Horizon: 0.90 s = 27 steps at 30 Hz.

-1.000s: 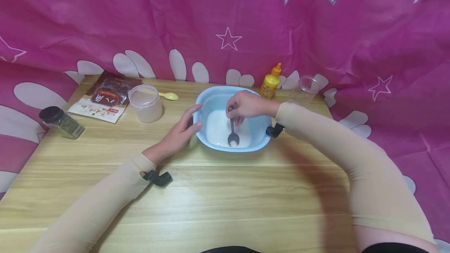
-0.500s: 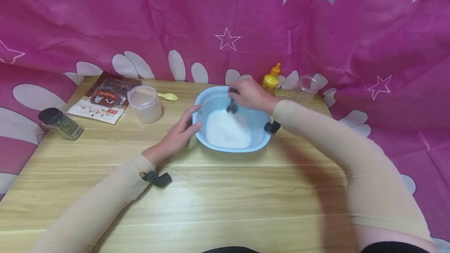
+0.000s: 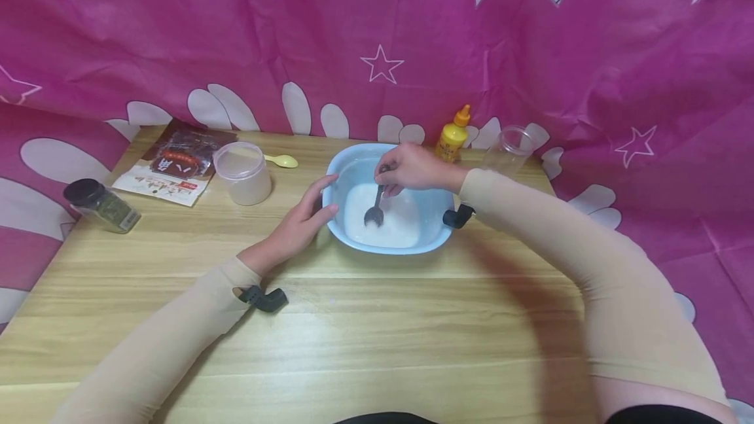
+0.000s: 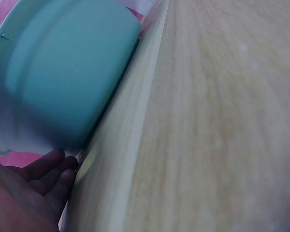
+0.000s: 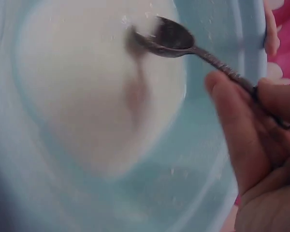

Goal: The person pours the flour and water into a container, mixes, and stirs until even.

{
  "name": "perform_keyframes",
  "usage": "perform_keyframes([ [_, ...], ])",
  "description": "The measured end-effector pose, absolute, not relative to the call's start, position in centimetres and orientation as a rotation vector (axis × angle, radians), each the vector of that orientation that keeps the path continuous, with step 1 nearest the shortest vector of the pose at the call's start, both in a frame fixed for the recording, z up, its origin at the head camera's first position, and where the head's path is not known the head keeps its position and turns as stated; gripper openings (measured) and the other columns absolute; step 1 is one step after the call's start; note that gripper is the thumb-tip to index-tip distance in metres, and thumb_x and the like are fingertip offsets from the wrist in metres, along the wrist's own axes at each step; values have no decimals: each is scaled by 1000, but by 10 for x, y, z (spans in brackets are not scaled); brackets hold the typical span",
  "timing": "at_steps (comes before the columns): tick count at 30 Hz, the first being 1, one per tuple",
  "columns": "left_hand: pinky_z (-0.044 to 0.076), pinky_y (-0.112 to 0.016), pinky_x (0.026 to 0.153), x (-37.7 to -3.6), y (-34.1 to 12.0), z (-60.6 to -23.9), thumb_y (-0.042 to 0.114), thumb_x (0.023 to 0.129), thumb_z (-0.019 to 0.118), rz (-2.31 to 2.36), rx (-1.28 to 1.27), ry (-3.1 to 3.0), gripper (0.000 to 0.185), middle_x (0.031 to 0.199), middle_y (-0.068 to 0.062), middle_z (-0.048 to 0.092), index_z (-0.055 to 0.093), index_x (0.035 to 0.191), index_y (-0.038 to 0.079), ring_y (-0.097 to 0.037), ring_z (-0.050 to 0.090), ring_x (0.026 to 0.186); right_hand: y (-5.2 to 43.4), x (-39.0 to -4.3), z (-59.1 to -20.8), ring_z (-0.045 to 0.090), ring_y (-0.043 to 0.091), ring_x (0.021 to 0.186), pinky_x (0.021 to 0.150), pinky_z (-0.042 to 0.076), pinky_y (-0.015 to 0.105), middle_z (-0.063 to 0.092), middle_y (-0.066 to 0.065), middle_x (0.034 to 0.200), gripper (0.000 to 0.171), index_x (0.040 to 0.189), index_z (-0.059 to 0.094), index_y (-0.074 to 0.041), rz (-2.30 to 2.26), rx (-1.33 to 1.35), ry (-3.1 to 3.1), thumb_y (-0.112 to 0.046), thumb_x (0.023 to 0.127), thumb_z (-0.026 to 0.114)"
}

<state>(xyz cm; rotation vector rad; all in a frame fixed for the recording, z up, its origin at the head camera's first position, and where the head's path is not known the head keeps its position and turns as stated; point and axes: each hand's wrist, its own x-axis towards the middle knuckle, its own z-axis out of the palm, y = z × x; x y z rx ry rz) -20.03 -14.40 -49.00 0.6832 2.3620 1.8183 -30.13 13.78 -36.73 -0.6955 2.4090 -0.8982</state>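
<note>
A light blue basin (image 3: 436, 228) holds white liquid (image 3: 385, 233), its surface reflecting the spoon in the right wrist view. Over that liquid, my right hand (image 3: 415, 169) pinches the handle of a dark metal spoon (image 3: 374, 216) between thumb and fingers. Seen from the right wrist, the spoon's bowl (image 5: 171, 38) tilts at the liquid; whether its tip dips in is hard to tell. My left hand (image 3: 294, 226) rests against the basin's left side, thumb and fingers extended along the rim. In the left wrist view its fingers (image 4: 50, 169) lie beside the basin's outer wall.
Behind the basin stands a yellow squeeze bottle (image 3: 451, 141), with a clear plastic cup (image 3: 506, 152) to its right. Leftward are a translucent tub (image 3: 244, 180), a pale yellow spoon (image 3: 285, 161), a spice packet (image 3: 177, 165) and a black-lidded jar (image 3: 108, 208). A pink curtain (image 3: 330, 31) hangs behind.
The right hand has carried the spoon from the basin's front to its back, then forward and left over the liquid. My left hand and the basin stay in place.
</note>
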Motion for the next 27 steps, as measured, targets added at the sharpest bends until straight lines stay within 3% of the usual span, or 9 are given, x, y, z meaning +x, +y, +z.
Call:
perform_keyframes([
  [3, 30, -58, 133, -201, -144, -489, 28, 119, 56, 1809, 672, 2366, 63, 184, -8, 21, 29, 176, 29, -40, 32, 164, 144, -306, -366, 83, 22, 85, 80, 70, 37, 81, 11, 93, 18, 114, 79, 6, -869, -618, 2495, -11, 108, 74],
  [10, 29, -60, 132, -200, -145, -489, 32, 118, 55, 1786, 647, 2378, 65, 185, -7, 20, 27, 177, 33, -42, 32, 164, 143, -309, -366, 82, 19, 87, 82, 68, 30, 79, 9, 94, 14, 112, 80, -1, -942, -559, 2696, -14, 109, 74],
  [19, 30, -60, 133, -200, -145, -490, 33, 119, 55, 1793, 653, 2370, 64, 185, -5, 19, 27, 176, 33, -41, 32, 165, 134, -307, -369, 83, 24, 89, 82, 69, 34, 81, 16, 99, 21, 121, 77, 7, -1040, -491, 2422, -9, 108, 75],
  [27, 27, -59, 134, -201, -145, -490, 31, 119, 55, 1789, 658, 2371, 64, 185, -6, 18, 27, 177, 31, -41, 29, 166, 133, -309, -366, 82, 19, 83, 77, 68, 29, 79, 12, 94, 18, 111, 80, 4, -969, -408, 2712, -12, 110, 72],
])
